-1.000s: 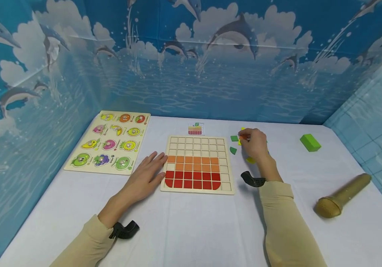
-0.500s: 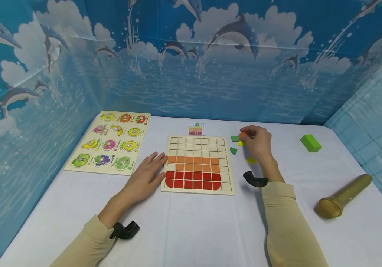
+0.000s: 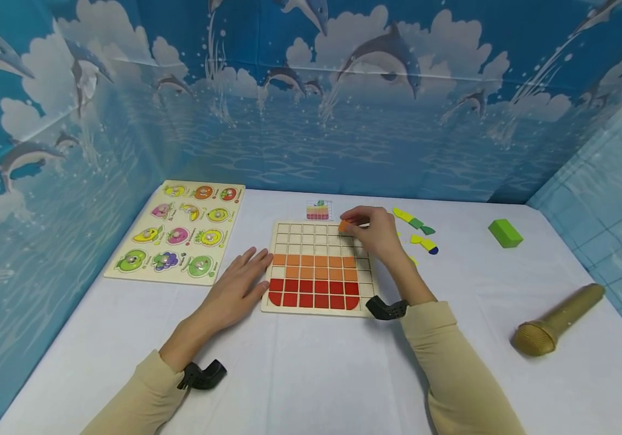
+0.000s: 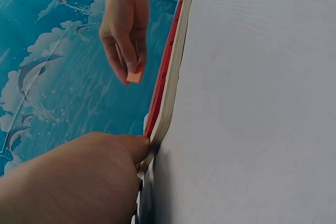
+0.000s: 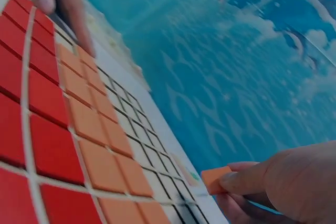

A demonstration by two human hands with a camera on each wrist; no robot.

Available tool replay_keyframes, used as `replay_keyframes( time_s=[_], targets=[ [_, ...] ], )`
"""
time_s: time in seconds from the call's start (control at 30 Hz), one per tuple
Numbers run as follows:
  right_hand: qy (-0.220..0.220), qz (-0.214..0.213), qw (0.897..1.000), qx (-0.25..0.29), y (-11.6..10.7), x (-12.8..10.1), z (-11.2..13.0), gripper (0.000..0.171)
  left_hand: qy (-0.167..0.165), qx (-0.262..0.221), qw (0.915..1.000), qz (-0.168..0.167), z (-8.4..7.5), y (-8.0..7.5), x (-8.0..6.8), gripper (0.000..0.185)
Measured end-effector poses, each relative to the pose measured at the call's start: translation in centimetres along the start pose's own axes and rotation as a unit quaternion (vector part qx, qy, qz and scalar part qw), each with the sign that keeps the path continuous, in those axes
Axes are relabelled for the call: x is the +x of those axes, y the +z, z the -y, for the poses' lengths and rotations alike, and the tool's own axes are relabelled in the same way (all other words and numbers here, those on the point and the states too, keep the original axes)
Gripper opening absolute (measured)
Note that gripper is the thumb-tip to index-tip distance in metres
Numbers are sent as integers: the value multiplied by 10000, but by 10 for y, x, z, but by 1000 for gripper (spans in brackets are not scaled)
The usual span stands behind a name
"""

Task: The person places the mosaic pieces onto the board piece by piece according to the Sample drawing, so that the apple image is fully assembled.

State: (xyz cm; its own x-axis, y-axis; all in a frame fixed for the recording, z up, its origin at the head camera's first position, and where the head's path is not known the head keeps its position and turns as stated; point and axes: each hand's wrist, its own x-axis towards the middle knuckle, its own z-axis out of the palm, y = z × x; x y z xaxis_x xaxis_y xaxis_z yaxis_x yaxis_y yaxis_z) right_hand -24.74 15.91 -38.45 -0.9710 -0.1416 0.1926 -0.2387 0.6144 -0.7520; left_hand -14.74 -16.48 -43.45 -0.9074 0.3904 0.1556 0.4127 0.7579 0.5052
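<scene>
My right hand (image 3: 375, 234) pinches a small orange square tile (image 3: 344, 227) between thumb and fingers, over the far right part of a wooden grid board (image 3: 308, 239). In the right wrist view the orange tile (image 5: 213, 180) is tilted and held clear of the grid. The board's nearer rows hold red tiles (image 3: 321, 286), with orange tiles (image 3: 321, 261) beyond them. A bare cell shows at the left end of the nearer orange row. My left hand (image 3: 239, 287) rests with fingers extended against the board's left edge. In the left wrist view its thumb (image 4: 137, 147) touches that edge.
Yellow tiles (image 3: 402, 214), green tiles (image 3: 416, 223) and a dark blue tile (image 3: 433, 250) lie right of the board. A small picture card (image 3: 319, 210) lies behind it. Around these are a fruit puzzle (image 3: 218, 254), a green block (image 3: 505, 232) and a gold microphone (image 3: 558, 320).
My right hand has carried the orange tile left from the loose pieces to over the board, uncovering several yellow, green and blue tiles. The left hand stays in place.
</scene>
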Motion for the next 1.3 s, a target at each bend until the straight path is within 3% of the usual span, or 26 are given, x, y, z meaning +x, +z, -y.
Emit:
replay_keyframes(
  time_s=[0.23,0.5,0.77,1.0,1.3],
  targets=[
    [-208,834,9956,374,32,-7,21,21,9,16,10000,14,0,-1,0,63],
    [-524,1426,9875,429,59,-17,37,16,18,48,10000,25,0,-2,0,63],
    [-676,1425,9872,241,72,-26,47,15,5,56,10000,55,0,-2,0,63],
    [-738,1471,9856,381,82,-33,53,15,12,2,10000,56,0,-2,0,64],
    [-1265,1132,9853,-214,95,-40,59,15,80,-14,10000,53,-1,-2,0,63]
  ],
)
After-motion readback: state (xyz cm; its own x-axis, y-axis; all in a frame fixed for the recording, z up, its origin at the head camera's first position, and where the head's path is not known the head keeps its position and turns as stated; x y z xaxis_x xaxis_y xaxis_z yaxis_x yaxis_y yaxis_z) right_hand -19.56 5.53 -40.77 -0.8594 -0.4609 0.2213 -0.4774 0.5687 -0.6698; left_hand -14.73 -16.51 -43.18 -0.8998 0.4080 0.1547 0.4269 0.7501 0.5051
